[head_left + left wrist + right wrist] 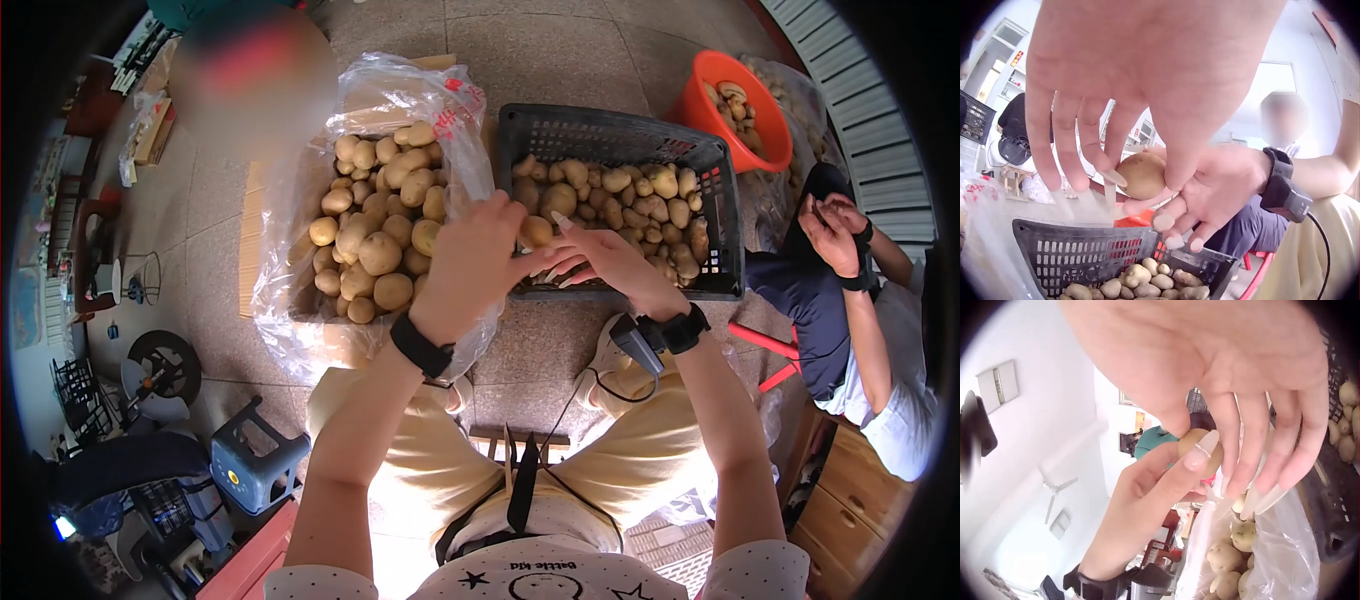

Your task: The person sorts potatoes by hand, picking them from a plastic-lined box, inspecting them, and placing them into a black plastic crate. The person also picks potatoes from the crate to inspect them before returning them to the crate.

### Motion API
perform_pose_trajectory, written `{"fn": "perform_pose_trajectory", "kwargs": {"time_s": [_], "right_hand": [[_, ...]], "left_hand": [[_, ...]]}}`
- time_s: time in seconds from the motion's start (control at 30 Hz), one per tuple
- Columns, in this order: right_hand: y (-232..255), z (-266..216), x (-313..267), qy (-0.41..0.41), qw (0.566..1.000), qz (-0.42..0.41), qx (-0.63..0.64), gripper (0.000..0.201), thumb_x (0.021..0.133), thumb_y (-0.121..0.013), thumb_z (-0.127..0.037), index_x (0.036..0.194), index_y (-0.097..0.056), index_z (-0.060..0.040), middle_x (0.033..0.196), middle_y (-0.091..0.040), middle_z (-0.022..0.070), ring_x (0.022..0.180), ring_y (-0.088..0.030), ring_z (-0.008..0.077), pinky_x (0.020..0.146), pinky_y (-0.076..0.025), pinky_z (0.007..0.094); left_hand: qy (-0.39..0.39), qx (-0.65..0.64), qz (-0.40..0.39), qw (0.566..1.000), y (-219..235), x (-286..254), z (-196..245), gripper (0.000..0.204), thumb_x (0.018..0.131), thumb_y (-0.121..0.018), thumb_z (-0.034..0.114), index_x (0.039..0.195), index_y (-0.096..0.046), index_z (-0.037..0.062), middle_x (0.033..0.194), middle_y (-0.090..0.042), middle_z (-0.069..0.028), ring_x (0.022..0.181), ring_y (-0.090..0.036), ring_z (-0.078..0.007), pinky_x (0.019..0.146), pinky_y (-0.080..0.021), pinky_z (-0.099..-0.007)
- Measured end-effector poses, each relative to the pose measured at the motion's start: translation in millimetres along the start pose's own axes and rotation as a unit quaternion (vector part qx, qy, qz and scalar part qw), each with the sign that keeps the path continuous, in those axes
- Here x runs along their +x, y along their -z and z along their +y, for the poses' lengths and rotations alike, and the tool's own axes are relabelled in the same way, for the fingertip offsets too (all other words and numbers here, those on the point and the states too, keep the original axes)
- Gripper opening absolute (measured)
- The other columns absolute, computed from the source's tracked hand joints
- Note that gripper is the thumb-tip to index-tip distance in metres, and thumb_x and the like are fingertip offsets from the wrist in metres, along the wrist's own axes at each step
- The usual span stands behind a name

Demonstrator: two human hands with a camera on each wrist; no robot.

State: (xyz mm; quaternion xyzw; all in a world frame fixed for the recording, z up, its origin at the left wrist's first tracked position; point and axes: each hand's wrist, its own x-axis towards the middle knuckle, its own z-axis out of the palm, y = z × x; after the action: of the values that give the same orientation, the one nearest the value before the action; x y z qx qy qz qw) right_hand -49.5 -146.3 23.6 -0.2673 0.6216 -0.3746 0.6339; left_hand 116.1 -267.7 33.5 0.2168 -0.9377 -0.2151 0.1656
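A roundish yellow-brown potato [536,232] is held between my two hands, over the near left corner of the black crate [620,122]. My left hand [475,255] pinches it; in the right wrist view the left thumb lies across the potato [1209,464]. From the other side my right hand [615,262] holds it between thumb and index finger, its other fingers spread below. Smaller potatoes [655,208] lie in the crate. To its left stands a plastic-lined cardboard box [395,95] with many larger potatoes [380,253].
An orange basin [700,100] with potatoes stands beyond the crate's far right corner. At the right another person [850,250] sits near a red stool [775,350]. A blue stool [258,455] is at the lower left. Clear plastic [275,330] hangs over the box's edges.
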Motion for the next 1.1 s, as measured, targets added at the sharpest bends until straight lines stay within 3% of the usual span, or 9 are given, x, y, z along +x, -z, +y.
{"fn": "perform_pose_trajectory", "kwargs": {"time_s": [0.17,0.33,0.4,0.5,0.6,0.77,0.83,1.0,1.1], "right_hand": [[2.4,1.8,-0.2,0.041,0.999,0.01,-0.023,0.052,0.101,-0.036,-0.045,0.119,-0.061,-0.0031,0.101,-0.067,0.0073,0.094,-0.059,0.0136,0.087,-0.046,0.0267],[3.3,-4.7,-3.6,0.035,0.999,0.02,-0.029,0.049,0.101,-0.036,-0.041,0.118,-0.061,-0.0031,0.102,-0.067,0.0077,0.095,-0.061,0.0133,0.087,-0.046,0.0266],[5.7,-5.3,-5.0,0.033,0.999,0.026,-0.029,0.047,0.102,-0.036,-0.04,0.118,-0.061,-0.0031,0.102,-0.067,0.0077,0.095,-0.061,0.0132,0.087,-0.046,0.0265],[13.9,-5.5,-6.4,0.047,0.998,0.031,-0.021,0.046,0.102,-0.036,-0.038,0.119,-0.061,-0.0032,0.103,-0.067,0.0076,0.094,-0.062,0.0135,0.087,-0.047,0.0262],[23.7,-9.0,-13.1,0.083,0.995,0.052,-0.021,0.044,0.102,-0.035,-0.035,0.12,-0.06,-0.0029,0.103,-0.067,0.0082,0.095,-0.063,0.014,0.087,-0.048,0.0266],[49.4,-14.8,-25.1,0.107,0.989,0.101,0.019,0.04,0.1,-0.04,-0.034,0.115,-0.063,-0.0058,0.097,-0.068,0.0033,0.088,-0.061,0.0095,0.08,-0.047,0.0232],[66.6,-16.0,-32.5,0.143,0.974,0.174,0.0,0.042,0.102,-0.038,-0.035,0.118,-0.062,-0.0037,0.102,-0.067,0.006,0.094,-0.062,0.0118,0.085,-0.047,0.0244],[113.4,-2.9,-46.8,0.199,0.92,0.328,-0.081,0.036,0.097,-0.045,-0.027,0.111,-0.064,0.0003,0.093,-0.065,0.0024,0.083,-0.055,0.0084,0.076,-0.044,0.0229],[136.9,21.4,-41.5,0.14,0.929,0.328,-0.095,0.035,0.095,-0.049,-0.026,0.11,-0.064,0.0019,0.09,-0.065,0.0028,0.083,-0.056,0.0097,0.076,-0.044,0.0237]], "left_hand": [[0.091,0.113,-0.027,0.989,25.4,6.5,-41.7,0.033,0.077,-0.072,0.032,0.097,-0.062,0.0078,0.089,-0.061,-0.0104,0.08,-0.063,-0.0306,0.066,-0.051,-0.0424],[0.159,0.225,-0.029,0.961,14.7,2.6,-103.6,0.03,0.078,-0.07,0.032,0.094,-0.062,0.0085,0.091,-0.063,-0.0103,0.083,-0.063,-0.0315,0.067,-0.051,-0.0421],[0.246,0.234,-0.1,0.935,5.3,1.2,-121.2,0.025,0.079,-0.067,0.027,0.096,-0.062,0.0091,0.095,-0.064,-0.0085,0.088,-0.063,-0.0306,0.07,-0.051,-0.0422],[0.215,0.218,-0.139,0.942,-4.1,-14.3,-136.5,0.024,0.08,-0.063,0.022,0.101,-0.062,0.01,0.099,-0.064,-0.0072,0.093,-0.062,-0.0292,0.074,-0.051,-0.0425],[0.176,0.165,-0.102,0.965,-3.2,-19.8,-140.3,0.029,0.08,-0.064,0.023,0.105,-0.063,0.0107,0.104,-0.063,-0.0102,0.094,-0.062,-0.0318,0.076,-0.051,-0.0428],[0.176,0.16,-0.088,0.967,5.0,-16.3,-121.2,0.03,0.082,-0.063,0.025,0.108,-0.063,0.0102,0.098,-0.064,-0.0141,0.091,-0.063,-0.0343,0.076,-0.051,-0.0454],[0.159,0.155,-0.077,0.972,7.4,-10.3,-96.3,0.028,0.084,-0.062,0.024,0.108,-0.063,0.0094,0.095,-0.064,-0.0143,0.089,-0.063,-0.0337,0.075,-0.051,-0.0451],[0.084,0.145,-0.069,0.983,16.9,-7.4,-38.2,0.024,0.086,-0.058,0.018,0.109,-0.061,0.009,0.088,-0.065,-0.0094,0.081,-0.062,-0.0297,0.07,-0.048,-0.0411],[0.044,0.071,-0.079,0.993,30.8,-10.8,2.0,0.026,0.088,-0.059,0.022,0.109,-0.061,0.0075,0.086,-0.063,-0.0118,0.081,-0.063,-0.0298,0.067,-0.051,-0.04]]}}
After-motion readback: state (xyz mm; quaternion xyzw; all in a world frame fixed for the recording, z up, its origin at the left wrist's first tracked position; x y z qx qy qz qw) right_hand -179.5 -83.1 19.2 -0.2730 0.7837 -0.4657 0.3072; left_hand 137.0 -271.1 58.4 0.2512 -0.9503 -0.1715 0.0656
